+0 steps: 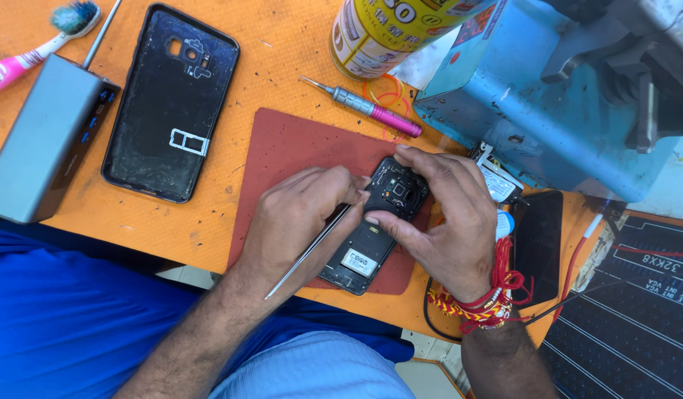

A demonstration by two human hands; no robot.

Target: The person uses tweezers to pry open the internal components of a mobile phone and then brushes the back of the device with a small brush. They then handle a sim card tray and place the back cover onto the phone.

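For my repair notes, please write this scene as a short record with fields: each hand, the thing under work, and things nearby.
left hand: holds thin metal tweezers, tips at the opened phone
right hand: steadies the opened phone from above
surface: red mat on orange table
nearby: black back cover, pink-handled screwdriver, grey box, toothbrush, yellow can, blue machine
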